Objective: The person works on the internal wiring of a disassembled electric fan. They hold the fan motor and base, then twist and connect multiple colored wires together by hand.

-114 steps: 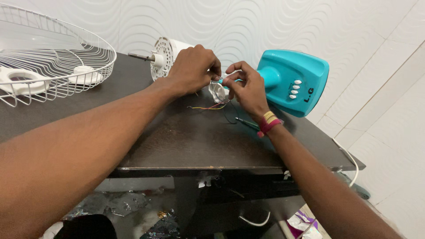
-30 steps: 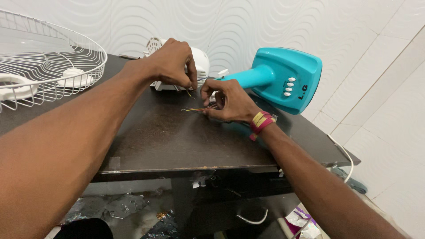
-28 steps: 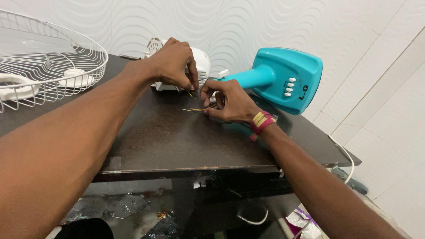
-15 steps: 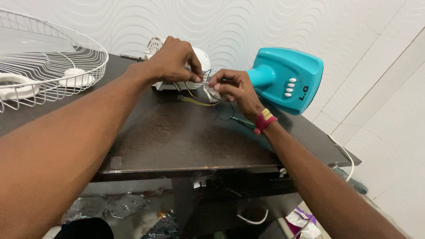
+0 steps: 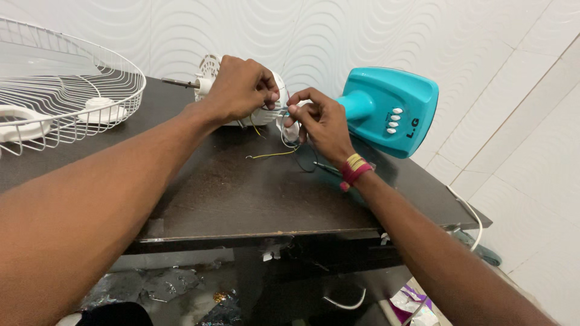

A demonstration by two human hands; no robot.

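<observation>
My left hand [image 5: 238, 87] rests over a white fan motor [image 5: 266, 108] lying on the dark table [image 5: 241, 193], its fingers closed on the motor housing. My right hand [image 5: 320, 121] is just to the right of it, pinching thin wires [image 5: 275, 154] that trail from the motor onto the tabletop; one is yellow. A metal shaft [image 5: 178, 83] sticks out of the motor to the left. Behind my right hand stands the teal fan base [image 5: 389, 108] with white buttons.
A white wire fan guard [image 5: 60, 102] lies at the table's left. White patterned wall panels rise behind. A white cable [image 5: 468, 211] hangs off the right edge. Crumpled foil and scraps [image 5: 175, 287] lie on the floor below.
Both hands have risen from the tabletop to the motor. The wires, earlier stretched near the table surface, are now held up close to the motor housing.
</observation>
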